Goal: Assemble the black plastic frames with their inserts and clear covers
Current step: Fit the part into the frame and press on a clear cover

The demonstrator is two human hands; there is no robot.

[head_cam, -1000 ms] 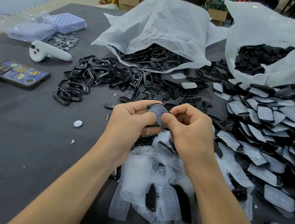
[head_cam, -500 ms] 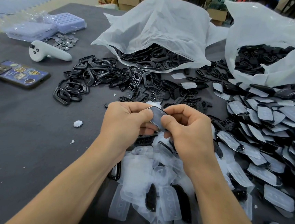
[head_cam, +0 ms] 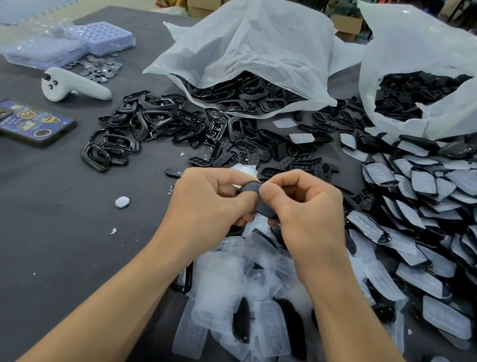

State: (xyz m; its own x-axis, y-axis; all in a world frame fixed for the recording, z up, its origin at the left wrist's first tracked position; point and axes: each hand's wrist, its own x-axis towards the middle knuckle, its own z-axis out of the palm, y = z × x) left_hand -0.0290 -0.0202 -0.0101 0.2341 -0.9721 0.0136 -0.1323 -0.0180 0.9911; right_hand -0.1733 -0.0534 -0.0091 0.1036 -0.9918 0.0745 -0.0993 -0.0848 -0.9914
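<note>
Both hands meet above the table's middle around one black frame with a clear cover (head_cam: 254, 195). My left hand (head_cam: 209, 204) grips its left side with curled fingers, thumb pressed on the top. My right hand (head_cam: 303, 212) pinches its right side, thumb on the cover's face. Most of the piece is hidden by the fingers. Loose clear covers (head_cam: 239, 290) lie heaped under my wrists. Empty black frames (head_cam: 150, 121) are scattered at the back left, and small black inserts (head_cam: 262, 157) lie just beyond my hands.
Assembled pieces (head_cam: 430, 215) are stacked in rows on the right. Two white bags hold black parts: one at the back middle (head_cam: 251, 49), one at the back right (head_cam: 432, 62). A phone (head_cam: 26, 122), a white controller (head_cam: 72, 87), coin cells (head_cam: 100, 67) and purple trays (head_cam: 100, 36) sit left.
The held piece has turned in my fingers and both thumbs have closed further over it, hiding more of its face. My hands have stayed in the same spot.
</note>
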